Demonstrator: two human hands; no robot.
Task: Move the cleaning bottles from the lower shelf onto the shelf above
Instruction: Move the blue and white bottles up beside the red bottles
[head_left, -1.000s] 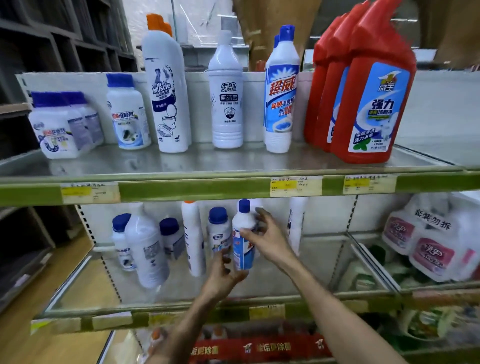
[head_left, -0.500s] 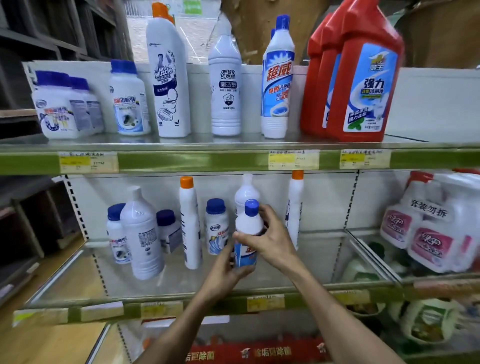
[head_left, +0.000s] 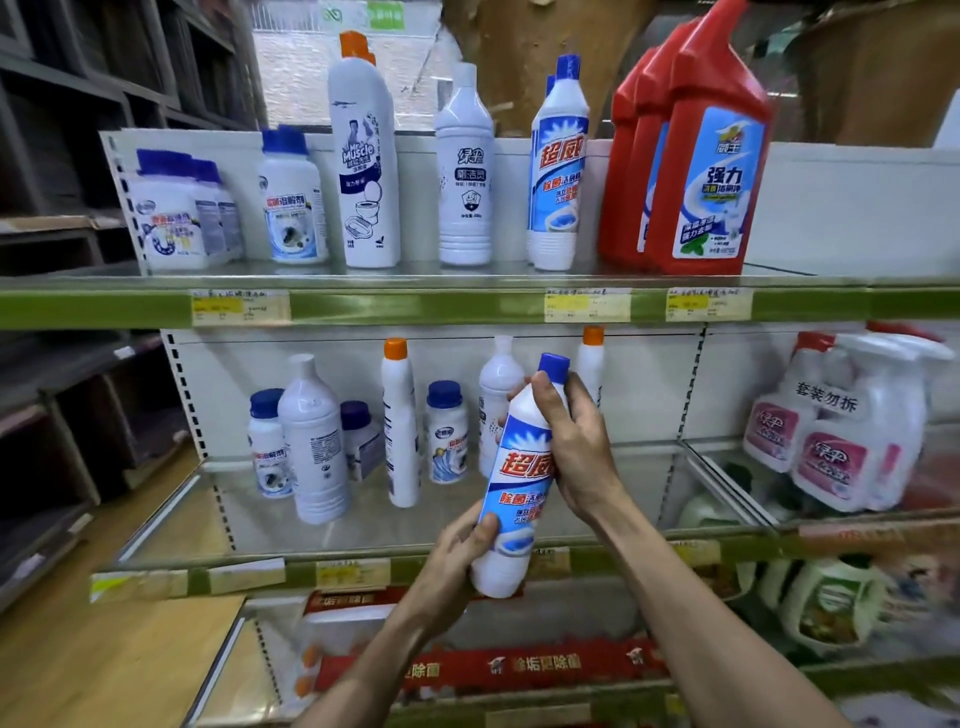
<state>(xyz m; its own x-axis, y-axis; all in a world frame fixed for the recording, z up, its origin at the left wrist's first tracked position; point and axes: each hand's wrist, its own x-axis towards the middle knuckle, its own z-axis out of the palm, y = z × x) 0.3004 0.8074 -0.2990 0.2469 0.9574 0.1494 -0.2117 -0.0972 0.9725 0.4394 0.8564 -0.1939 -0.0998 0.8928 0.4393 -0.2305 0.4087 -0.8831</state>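
Both my hands hold a white bottle with a blue cap and blue-and-red label (head_left: 517, 483), tilted, in front of the lower shelf (head_left: 363, 571). My right hand (head_left: 571, 447) grips its neck and shoulder; my left hand (head_left: 457, 561) cups its base. On the lower shelf stand several white bottles: a tall ribbed one (head_left: 314, 441), an orange-capped one (head_left: 400, 426), a short blue-capped one (head_left: 447, 434) and others behind. The upper shelf (head_left: 415, 306) carries a matching blue-capped bottle (head_left: 558, 166) among several others.
Large red bottles (head_left: 706, 156) fill the upper shelf's right part; bare shelf surface shows beyond them. Pink-labelled spray bottles (head_left: 841, 436) stand at the lower right. Dark wooden shelving (head_left: 78, 156) is on the left. Boxed goods (head_left: 467, 660) sit on the shelf below.
The blue-capped bottle has come off the lower shelf toward me and tilted. My left hand moved from its side to under its base; my right hand stays on the neck.
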